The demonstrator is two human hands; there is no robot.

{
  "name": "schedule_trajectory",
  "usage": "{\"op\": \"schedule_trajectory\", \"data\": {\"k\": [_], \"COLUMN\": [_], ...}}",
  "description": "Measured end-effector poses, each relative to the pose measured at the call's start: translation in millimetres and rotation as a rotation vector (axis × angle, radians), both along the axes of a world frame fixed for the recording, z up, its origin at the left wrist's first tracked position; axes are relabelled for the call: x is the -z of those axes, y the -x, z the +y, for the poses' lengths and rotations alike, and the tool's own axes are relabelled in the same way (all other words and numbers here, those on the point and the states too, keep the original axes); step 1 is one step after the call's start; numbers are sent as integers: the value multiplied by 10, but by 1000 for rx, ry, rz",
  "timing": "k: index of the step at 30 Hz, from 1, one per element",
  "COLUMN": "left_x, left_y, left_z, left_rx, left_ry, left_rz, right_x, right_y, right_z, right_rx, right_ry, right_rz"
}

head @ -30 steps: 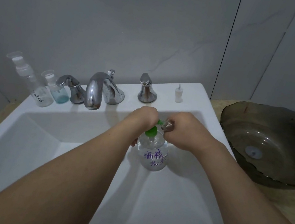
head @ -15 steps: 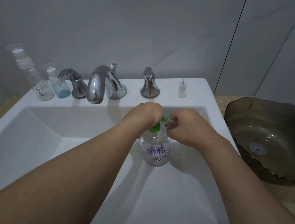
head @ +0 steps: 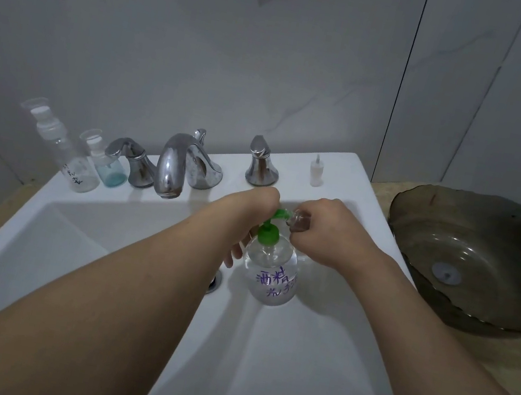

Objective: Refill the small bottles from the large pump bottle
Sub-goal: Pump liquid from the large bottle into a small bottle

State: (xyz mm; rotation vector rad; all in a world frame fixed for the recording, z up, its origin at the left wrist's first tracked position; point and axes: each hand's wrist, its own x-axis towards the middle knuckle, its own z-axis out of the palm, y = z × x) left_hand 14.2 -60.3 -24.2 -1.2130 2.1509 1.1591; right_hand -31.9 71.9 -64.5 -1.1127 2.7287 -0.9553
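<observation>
A clear pump bottle [head: 275, 274] with a green pump is standing in a white sink [head: 75, 255]. The left hand [head: 250, 206] is pressing down on the pump head, while the right hand [head: 326, 233] is gripping a small bottle [head: 298, 220] at the nozzle.

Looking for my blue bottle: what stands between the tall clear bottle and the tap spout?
In the head view, the small blue bottle and a chrome tap handle stand between the tall clear bottle and the spout.

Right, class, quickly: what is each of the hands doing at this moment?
Left hand: closed over the green pump head of the large pump bottle.
Right hand: closed, holding a small bottle at the spout.
</observation>
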Motion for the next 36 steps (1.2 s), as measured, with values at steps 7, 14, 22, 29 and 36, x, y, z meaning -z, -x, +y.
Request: {"op": "schedule_trajectory", "data": {"k": [7,14,22,29,36], "left_x": [21,27,101,97,19], "left_y": [3,-16,-29,-40,-22], "left_z": [109,166,171,186,77], "left_rx": [-99,-130,-110,-104,-80], "left_ry": [15,25,67,64,-40], "left_rz": [111,164,188,195,105], "right_x": [17,33,44,36,2], "right_y": [14,28,22,14,16], "right_z": [5,10,-6,-3,-5], "right_rx": [1,-8,-21,-16,7], "right_ry": [-30,-56,-83,-72,-6], "right_rz": [-54,-95,-96,-80,29]}}
